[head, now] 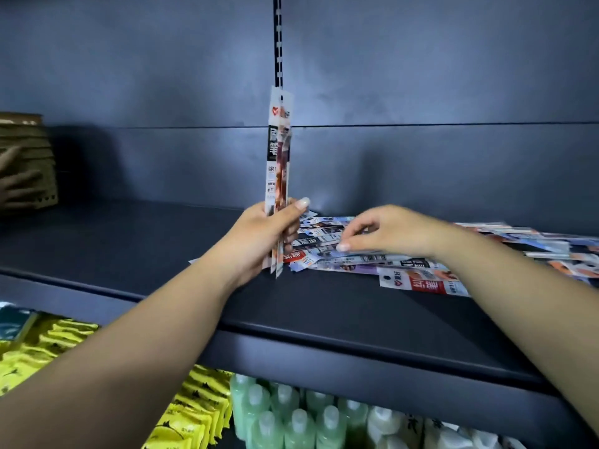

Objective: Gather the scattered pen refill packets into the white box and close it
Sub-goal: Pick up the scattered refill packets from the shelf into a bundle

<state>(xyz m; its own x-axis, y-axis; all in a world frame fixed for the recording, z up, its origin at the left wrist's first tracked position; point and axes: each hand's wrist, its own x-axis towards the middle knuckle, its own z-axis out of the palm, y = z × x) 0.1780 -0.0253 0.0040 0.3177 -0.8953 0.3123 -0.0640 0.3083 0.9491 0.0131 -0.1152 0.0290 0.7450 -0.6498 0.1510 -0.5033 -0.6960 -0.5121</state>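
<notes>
Your left hand [259, 234] is gripping a small bundle of pen refill packets [278, 163], fingers and thumb curled round its lower part, so the bundle is standing upright with its top end pointing to twelve o'clock, in front of the slotted upright [278, 43] of the back panel. The bottom ends of those packets are poking out just below your fist, close above the shelf [129, 247].

Your right hand [389, 231] is sitting at three o'clock from the left one, just beside it, palm down. Its thumb and forefinger are pinching at the near end of one packet in the scattered pile [421, 270], which is lying flat on the shelf directly beneath and beyond that hand. The pile is spreading from your left knuckles out toward three o'clock, packets overlapping at loose angles, the farthest ones blurring at the frame's right edge. One red-and-white packet [421, 283] is lying nearest to you, at five o'clock from your right hand.

At nine o'clock, well apart from both hands, a stack of brown woven items [29, 157] is sitting on the same shelf, with another person's fingers [16, 183] reaching against it. On the lower shelf, at six o'clock, yellow sachets [188, 416] and pale green bottles [291, 422] are standing in rows.
</notes>
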